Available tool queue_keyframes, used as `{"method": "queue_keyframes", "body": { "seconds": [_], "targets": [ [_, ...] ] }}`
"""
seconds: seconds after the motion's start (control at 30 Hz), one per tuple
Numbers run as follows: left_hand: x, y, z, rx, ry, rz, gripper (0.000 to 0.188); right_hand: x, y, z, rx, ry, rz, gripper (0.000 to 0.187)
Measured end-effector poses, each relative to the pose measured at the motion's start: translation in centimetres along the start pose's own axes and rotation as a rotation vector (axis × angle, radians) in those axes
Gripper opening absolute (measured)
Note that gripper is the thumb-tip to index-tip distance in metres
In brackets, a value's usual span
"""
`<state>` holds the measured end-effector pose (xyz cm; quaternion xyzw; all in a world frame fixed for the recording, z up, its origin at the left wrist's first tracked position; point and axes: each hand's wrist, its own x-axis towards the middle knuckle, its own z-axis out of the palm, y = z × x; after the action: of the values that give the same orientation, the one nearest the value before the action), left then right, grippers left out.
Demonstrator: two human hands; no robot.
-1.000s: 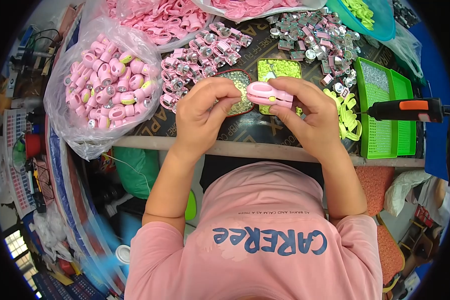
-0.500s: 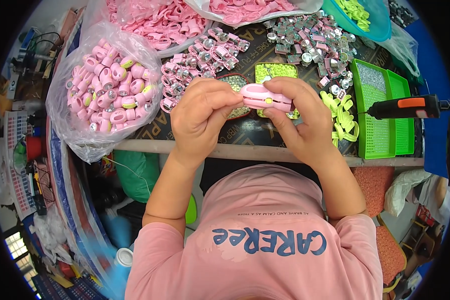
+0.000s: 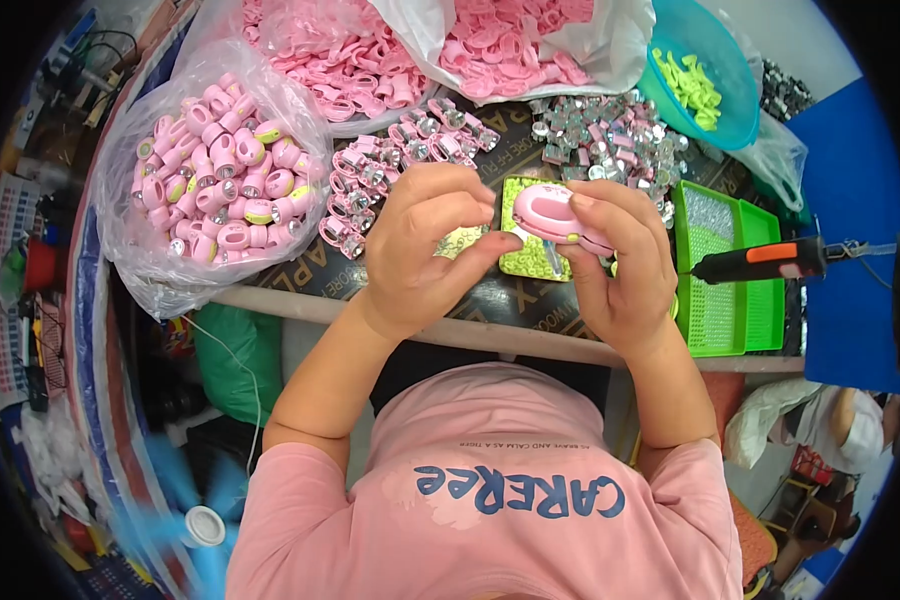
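Observation:
My right hand [image 3: 625, 255] grips a pink flashlight casing [image 3: 532, 208] between thumb and fingers. The casing is rounded, with an oval opening and a small lime-green piece on its edge. A dark seam runs along its near side. My left hand [image 3: 425, 245] is just left of it, apart from the casing, thumb and fingers spread with nothing visible between them. Below the casing lies a small yellow-green tray [image 3: 520, 267] of tiny lime parts. Partly hidden behind my left hand is a dish of small pieces [image 3: 462, 241].
At left stands a clear bag of pink flashlights [image 3: 220, 170]. Pink assemblies with reflectors [image 3: 370, 165] and a heap of metallic parts [image 3: 610, 135] lie farther back. Pink shells [image 3: 515, 45] fill a white bag. An orange-and-black electric screwdriver [image 3: 765, 262] hangs over green baskets [image 3: 715, 340].
My left hand has let go of the casing and moved off to its left, fingers opening. The casing, still in my right hand, has tilted to show more of its top. The whole view has shifted.

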<state>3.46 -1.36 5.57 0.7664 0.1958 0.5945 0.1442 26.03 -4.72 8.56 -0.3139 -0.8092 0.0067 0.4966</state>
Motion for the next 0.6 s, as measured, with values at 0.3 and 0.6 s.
{"method": "queue_keyframes", "body": {
  "seconds": [0.3,0.6],
  "targets": [
    [3.7,0.7,0.3,-0.008,-0.120,0.123,0.051,2.3,-0.6,-1.6,-0.022,-0.045,-0.072,0.042],
    [3.3,0.7,0.3,0.008,-0.098,0.142,0.048,2.6,-1.0,-1.5,-0.040,-0.050,-0.091,0.042]
  ]
}}
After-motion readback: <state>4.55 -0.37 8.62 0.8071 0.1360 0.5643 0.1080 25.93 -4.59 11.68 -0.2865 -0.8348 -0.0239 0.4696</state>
